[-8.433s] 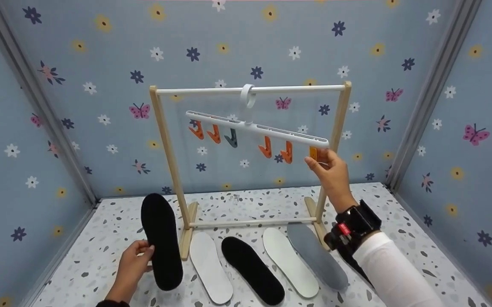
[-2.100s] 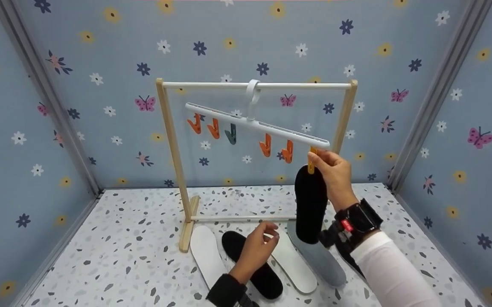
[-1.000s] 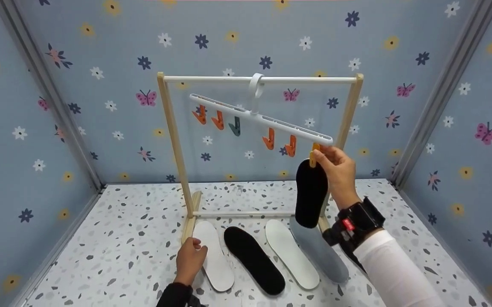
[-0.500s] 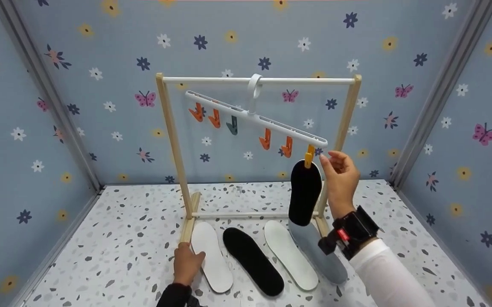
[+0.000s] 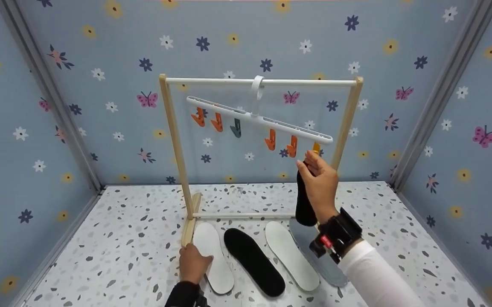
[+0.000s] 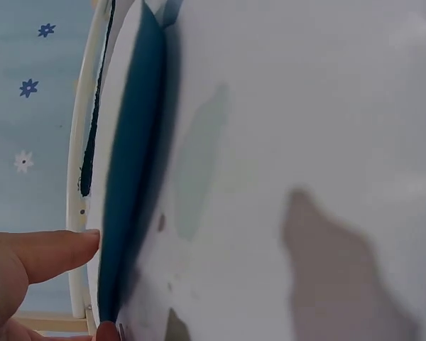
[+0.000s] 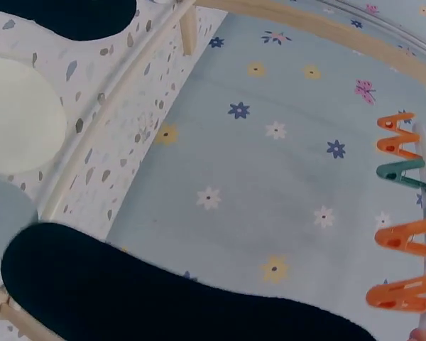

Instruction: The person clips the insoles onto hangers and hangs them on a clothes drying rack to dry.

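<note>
In the head view, my left hand (image 5: 194, 264) pinches the left edge of a white insole (image 5: 219, 266) on the terrazzo-patterned surface. The left wrist view shows one fingertip on its white top, another at its lower edge and a teal side (image 6: 131, 156). My right hand (image 5: 321, 183), fingers extended and thumb apart, is at the upper part of a hanging black insole (image 5: 304, 207), partly covering it. A yellow clip (image 5: 316, 147) at the right end of a white hanger (image 5: 288, 127) holds that insole. Its long dark shape (image 7: 128, 284) crosses the right wrist view.
The hanger tilts down rightward from the rack's white top rail (image 5: 305, 82). Along it hang several orange clips (image 5: 271, 140) and a green clip (image 5: 237, 128). A black insole (image 5: 254, 262), an off-white insole (image 5: 292, 256) and a grey insole (image 5: 333, 273) lie before the rack.
The black insole, earlier in my left hand, now hangs from the yellow clip. My right hand has released the clip and moved left in front of the insole. My left hand has reached the white insole.
</note>
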A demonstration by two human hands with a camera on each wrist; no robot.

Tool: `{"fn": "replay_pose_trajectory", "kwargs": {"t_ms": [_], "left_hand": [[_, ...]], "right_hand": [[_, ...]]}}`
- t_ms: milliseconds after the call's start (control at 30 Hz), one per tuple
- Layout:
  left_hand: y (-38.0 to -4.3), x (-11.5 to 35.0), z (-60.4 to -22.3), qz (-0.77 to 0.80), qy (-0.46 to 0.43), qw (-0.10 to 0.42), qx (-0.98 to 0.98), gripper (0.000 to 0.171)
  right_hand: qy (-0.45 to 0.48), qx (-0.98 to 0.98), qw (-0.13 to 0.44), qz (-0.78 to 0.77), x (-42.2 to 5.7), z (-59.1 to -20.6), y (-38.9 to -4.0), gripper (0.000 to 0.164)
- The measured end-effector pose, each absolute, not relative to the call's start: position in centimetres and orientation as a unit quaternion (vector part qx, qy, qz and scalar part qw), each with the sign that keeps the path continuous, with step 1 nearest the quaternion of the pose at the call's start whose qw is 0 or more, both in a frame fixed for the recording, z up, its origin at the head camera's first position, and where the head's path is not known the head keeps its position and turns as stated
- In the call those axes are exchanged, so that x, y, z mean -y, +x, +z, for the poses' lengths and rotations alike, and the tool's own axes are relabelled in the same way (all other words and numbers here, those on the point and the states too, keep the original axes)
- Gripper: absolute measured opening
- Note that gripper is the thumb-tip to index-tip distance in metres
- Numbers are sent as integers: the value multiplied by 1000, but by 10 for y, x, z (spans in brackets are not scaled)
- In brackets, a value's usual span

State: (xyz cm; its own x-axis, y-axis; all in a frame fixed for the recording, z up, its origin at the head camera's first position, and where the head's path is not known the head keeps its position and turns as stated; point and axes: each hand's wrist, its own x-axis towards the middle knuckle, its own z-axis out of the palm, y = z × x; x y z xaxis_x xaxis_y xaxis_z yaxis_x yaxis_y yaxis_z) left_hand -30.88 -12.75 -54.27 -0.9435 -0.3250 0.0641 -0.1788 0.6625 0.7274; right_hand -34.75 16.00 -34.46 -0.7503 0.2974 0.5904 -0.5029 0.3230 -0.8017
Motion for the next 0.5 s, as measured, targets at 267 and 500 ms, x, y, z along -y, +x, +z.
{"fn": "replay_pose_trajectory", "kwargs": {"t_ms": [267, 500], "left_hand": [[-310, 127, -539, -406, 146, 82, 898, 51], [-310, 131, -539, -414, 131, 97, 896, 42]], "right_hand": [[55, 782, 268, 559, -148, -336, -352, 51], [59, 788, 268, 551, -142, -329, -359, 48]]}}
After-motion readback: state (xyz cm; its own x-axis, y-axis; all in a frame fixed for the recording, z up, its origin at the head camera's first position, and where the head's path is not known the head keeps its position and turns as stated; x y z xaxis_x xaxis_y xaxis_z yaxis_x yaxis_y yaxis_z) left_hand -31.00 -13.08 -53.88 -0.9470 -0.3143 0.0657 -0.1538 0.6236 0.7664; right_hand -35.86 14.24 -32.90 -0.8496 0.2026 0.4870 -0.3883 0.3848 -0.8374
